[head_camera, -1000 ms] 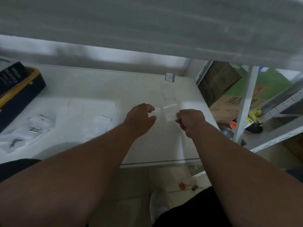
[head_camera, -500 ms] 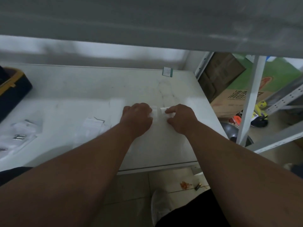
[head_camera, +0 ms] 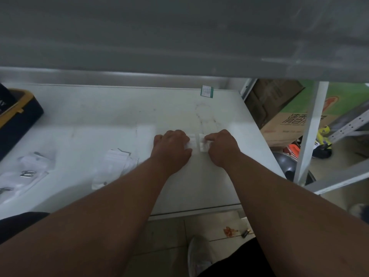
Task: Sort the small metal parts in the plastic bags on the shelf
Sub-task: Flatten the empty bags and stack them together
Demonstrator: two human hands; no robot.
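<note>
On the white shelf [head_camera: 111, 120], my left hand [head_camera: 171, 148] and my right hand [head_camera: 221, 146] rest side by side. Each hand presses down on a small clear plastic bag: the left bag [head_camera: 192, 141] under my left fingertips, the right bag [head_camera: 203, 144] under my right fingers. The two bags lie flat, almost touching. Their contents are too small to see. More clear bags lie to the left: one pile [head_camera: 115, 164] in the middle and another [head_camera: 28, 172] holding small metal parts [head_camera: 27, 173].
A dark case with yellow trim [head_camera: 18, 118] sits at the far left. A small green-edged label [head_camera: 206, 90] stands at the shelf's back. An upper shelf board [head_camera: 179, 37] hangs overhead. Right of the shelf are a white upright post [head_camera: 311, 132], cardboard boxes [head_camera: 289, 116] and a dark bowl [head_camera: 287, 162].
Both hands came down from holding the two small bags in the air to pressing them flat on the shelf. The view has shifted slightly.
</note>
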